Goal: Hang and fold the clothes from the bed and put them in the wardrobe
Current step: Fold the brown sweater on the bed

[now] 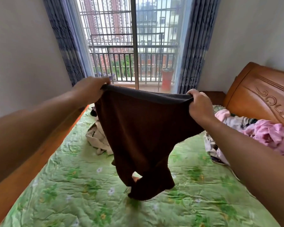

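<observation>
While the brown trousers (138, 128) hang over the green bed (72, 194), left hand (90, 89) and right hand (199, 104) pinch the waistband's ends.

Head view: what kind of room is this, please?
Probably a bedroom in a flat: a bed with a green quilt, a carved wooden headboard, and a curtained glass door to a balcony.

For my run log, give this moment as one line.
left hand grips trousers | right hand grips trousers | trousers hang over bed
</observation>
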